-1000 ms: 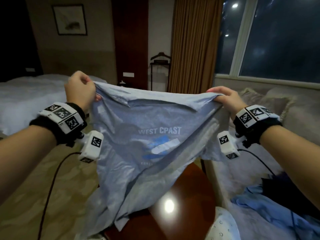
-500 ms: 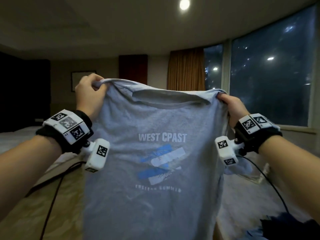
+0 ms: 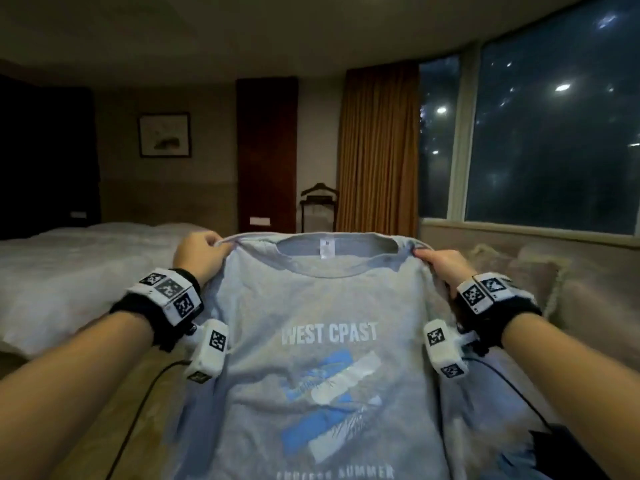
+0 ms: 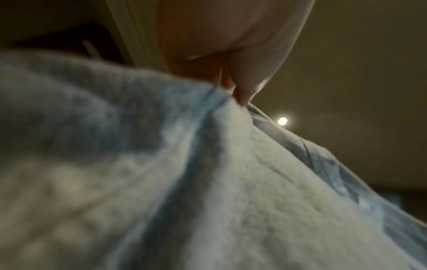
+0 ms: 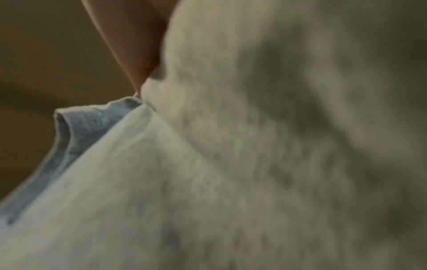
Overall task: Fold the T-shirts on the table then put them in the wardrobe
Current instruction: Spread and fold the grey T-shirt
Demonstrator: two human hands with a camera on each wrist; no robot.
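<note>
the grey t-shirt [image 3: 322,306] hangs in the air in front of the person, print side facing them, the words "west cpast" readable across the chest and the neck label showing. the left hand [image 3: 199,256] pinches one shoulder seam, fingers curled round the cloth; the right hand [image 3: 443,266] pinches the other. behind it stand a white bed [image 3: 69,271], a brown curtain [image 3: 379,147] and a dark window [image 3: 554,140].
</note>
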